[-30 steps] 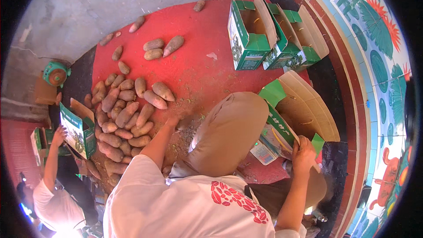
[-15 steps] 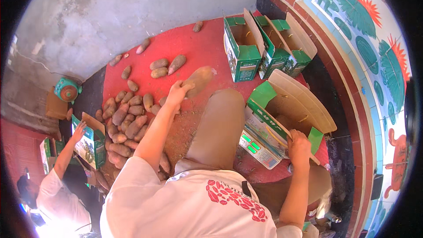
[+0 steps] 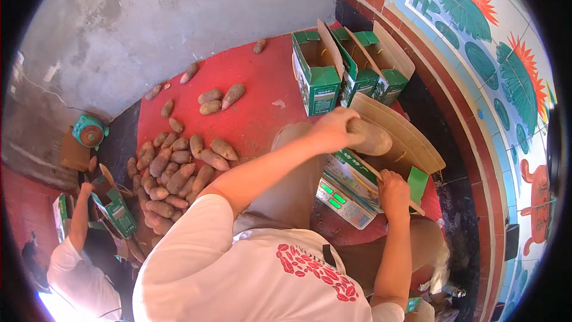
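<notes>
My left hand (image 3: 332, 133) is closed on one end of a long brown root vegetable (image 3: 374, 138) and holds it over the open side of a green and white cardboard box (image 3: 426, 186). The box stands on a scale (image 3: 344, 204) with lit green displays. My right hand (image 3: 394, 195) grips the near flap of this box, fingers curled over its edge. The inside of the box is mostly hidden behind the vegetable and the flap. Left of my knee lies a heap of similar root vegetables (image 3: 173, 174) on a red mat (image 3: 262, 120).
Three open green boxes (image 3: 325, 92) stand in a row beyond the scale, near the tiled wall. Several loose root vegetables (image 3: 210, 107) lie toward the grey wall. At the left, a co-worker's hand (image 3: 87, 188) is at another green box (image 3: 119, 214). A turquoise round device (image 3: 90, 131) sits behind.
My left hand has swung right with the root vegetable, from above the mat to over the box on the scale. My right hand stays on the flap. The co-worker's box has tilted.
</notes>
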Available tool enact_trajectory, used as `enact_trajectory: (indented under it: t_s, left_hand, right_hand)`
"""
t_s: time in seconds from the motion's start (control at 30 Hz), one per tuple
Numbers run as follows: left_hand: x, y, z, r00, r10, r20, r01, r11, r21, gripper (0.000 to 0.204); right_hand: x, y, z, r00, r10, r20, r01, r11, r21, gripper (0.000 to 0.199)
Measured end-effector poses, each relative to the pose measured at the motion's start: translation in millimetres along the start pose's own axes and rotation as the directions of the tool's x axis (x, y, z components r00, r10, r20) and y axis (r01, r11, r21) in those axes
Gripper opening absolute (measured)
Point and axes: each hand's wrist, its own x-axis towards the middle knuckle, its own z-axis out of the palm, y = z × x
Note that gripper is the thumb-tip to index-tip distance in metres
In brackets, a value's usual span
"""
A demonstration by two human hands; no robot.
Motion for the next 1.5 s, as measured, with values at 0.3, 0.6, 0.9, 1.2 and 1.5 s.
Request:
enact_trajectory:
  t_s: [0.3, 0.6, 0.9, 1.2, 1.5]
  left_hand:
    - [12, -16, 61, 0.976, 0.18, 0.121, -0.207, 0.939, 0.276, 0.053]
    - [8, -18, 57, 0.956, 0.27, 0.117, -0.29, 0.932, 0.217, 0.032]
    - [-23, -34, 4, 0.872, 0.367, -0.324, -0.333, 0.93, 0.156, 0.018]
    - [-75, -134, -53, 0.85, 0.015, -0.527, 0.146, 0.954, 0.263, 0.015]
    - [-171, -254, -28, 0.71, -0.678, -0.189, 0.684, 0.602, 0.412, 0.024]
  right_hand:
    - [3, -3, -7, 1.0, -0.003, 0.026, 0.003, 1.0, 0.011, 0.007]
    - [5, 0, -3, 1.0, -0.001, 0.012, 0.001, 1.0, 0.002, 0.007]
    - [6, 0, -1, 0.999, 0.028, 0.018, -0.028, 1.0, 0.0, 0.005]
    - [2, -2, -2, 0.999, 0.035, 0.001, -0.035, 0.999, 0.02, 0.007]
    - [1, -2, -4, 0.997, 0.064, 0.033, -0.064, 0.998, 0.017, 0.008]
